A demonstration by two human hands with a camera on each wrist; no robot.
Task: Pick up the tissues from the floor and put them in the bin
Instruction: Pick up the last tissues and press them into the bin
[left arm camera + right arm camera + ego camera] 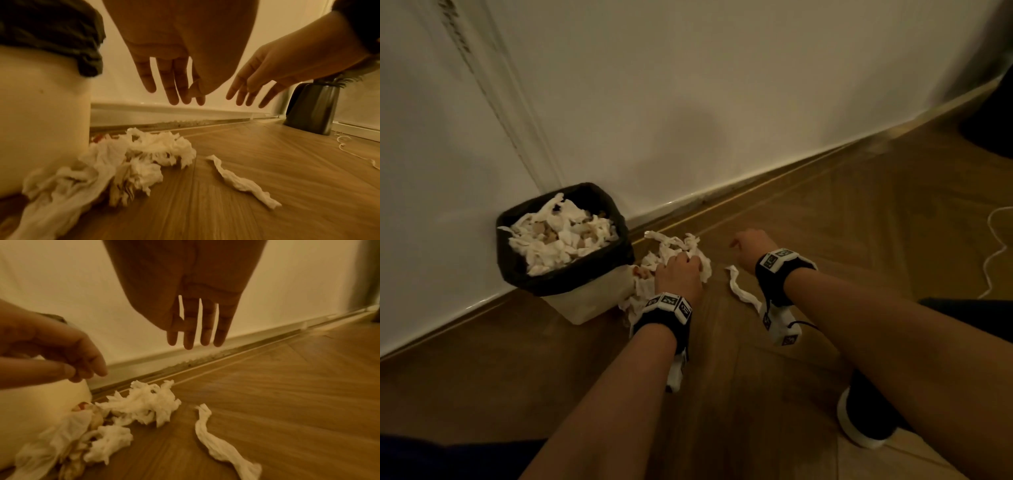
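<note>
From the head view, a wooden floor [791,240] meets a pale wall [688,85] along a light skirting board. A bin [585,301] with a black liner stands against the wall, heaped with crumpled tissue. Just right of it a pile of tissues [671,246] lies on the boards, and a single twisted strip of tissue [743,291] lies apart to its right. The left hand [679,274] is over the pile; from here its fingers are hidden behind its back, so contact cannot be told. The right hand [751,245] hangs beyond the strip. A white cord [996,246] trails at the right edge, a dark shape in the far right corner is cut off, and a black shoe with a white sole [859,425] shows at lower right.

From the left wrist view, the left hand [176,65] has its fingers straight and slightly spread, above the pile of tissues [123,162] and holding nothing. The right hand [277,69] is likewise loose and empty. The bin [41,113] fills the left edge, its top cropped. A dark vase [312,107] stands by the wall.

From the right wrist view, the right hand [197,313] points straight fingers down, narrowly parted, clear of the strip of tissue [216,444]. The left hand [68,353] is blurred, its fingers gently bent.
</note>
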